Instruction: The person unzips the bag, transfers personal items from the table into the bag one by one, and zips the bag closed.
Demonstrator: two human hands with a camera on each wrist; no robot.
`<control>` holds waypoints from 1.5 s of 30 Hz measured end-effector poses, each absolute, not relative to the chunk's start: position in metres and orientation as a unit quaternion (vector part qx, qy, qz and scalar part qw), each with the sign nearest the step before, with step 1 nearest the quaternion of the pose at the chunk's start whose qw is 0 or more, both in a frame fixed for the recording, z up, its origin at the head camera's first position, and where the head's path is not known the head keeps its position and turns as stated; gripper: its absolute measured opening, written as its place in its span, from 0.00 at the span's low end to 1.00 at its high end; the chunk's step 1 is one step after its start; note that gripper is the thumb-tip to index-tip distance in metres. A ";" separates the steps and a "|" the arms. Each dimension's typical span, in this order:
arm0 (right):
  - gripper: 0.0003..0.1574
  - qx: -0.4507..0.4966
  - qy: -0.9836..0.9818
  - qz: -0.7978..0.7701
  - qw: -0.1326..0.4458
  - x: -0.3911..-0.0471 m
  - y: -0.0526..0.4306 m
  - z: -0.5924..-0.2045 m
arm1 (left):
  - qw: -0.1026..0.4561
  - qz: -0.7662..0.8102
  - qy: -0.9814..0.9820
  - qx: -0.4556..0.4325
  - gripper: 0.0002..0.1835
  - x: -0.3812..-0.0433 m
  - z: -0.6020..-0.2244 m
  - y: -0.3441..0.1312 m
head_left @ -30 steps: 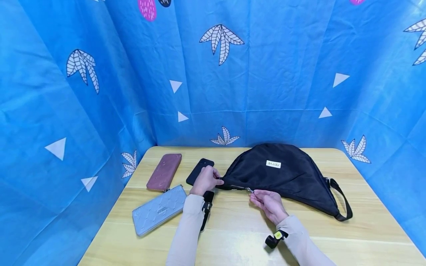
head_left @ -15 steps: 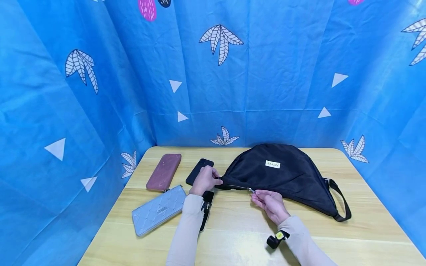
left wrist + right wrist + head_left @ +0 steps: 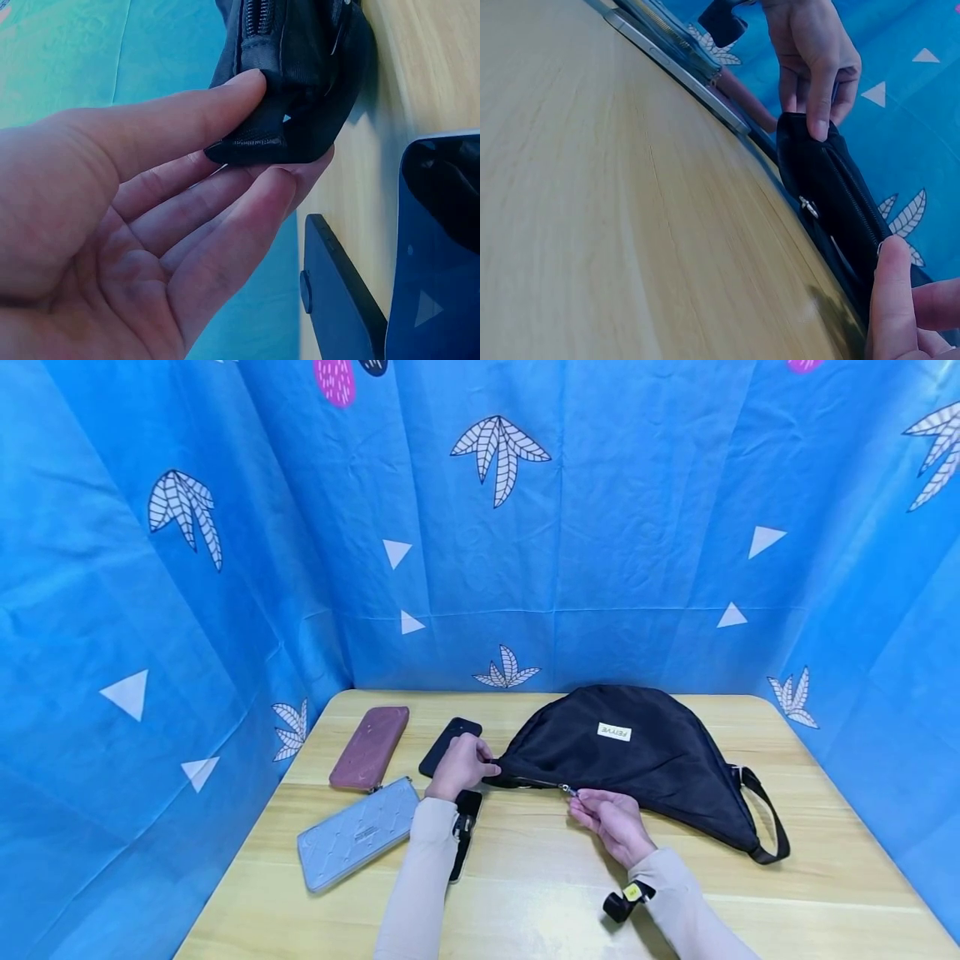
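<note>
A black half-moon bag point(image 3: 618, 735) with a white label lies on the table. My left hand point(image 3: 461, 766) pinches its left end; in the left wrist view the thumb point(image 3: 244, 86) presses on the fabric just below the zipper teeth point(image 3: 259, 16). At the bag's near edge, my right hand point(image 3: 611, 822) pinches the zipper pull point(image 3: 568, 790) between thumb and fingers. The right wrist view shows the zipper line point(image 3: 855, 191) running from the left hand's end toward the right fingertips point(image 3: 895, 259). The bag's inside is hidden.
Left of the bag lie a dark phone point(image 3: 442, 745), a pinkish wallet point(image 3: 371, 747) and a light blue wallet point(image 3: 360, 835). A second phone point(image 3: 467, 843) is partly beneath the left wrist. A strap point(image 3: 772, 814) loops off the bag's right end. Blue curtains point(image 3: 637, 527) border the table.
My right hand has shifted slightly to the right with the zipper pull. My left hand keeps its pinch on the bag's end, almost in the same place.
</note>
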State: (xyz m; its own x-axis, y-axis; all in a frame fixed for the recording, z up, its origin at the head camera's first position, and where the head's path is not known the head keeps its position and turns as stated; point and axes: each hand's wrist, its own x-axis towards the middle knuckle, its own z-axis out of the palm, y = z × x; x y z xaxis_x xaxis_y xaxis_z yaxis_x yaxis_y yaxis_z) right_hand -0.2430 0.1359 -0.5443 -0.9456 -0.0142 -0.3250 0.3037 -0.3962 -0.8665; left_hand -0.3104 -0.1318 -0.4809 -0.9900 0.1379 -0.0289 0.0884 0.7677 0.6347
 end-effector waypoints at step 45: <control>0.14 0.130 0.535 -0.828 0.105 -0.239 0.158 -0.542 | 0.038 0.337 0.940 0.045 0.06 -0.312 -0.481 -0.134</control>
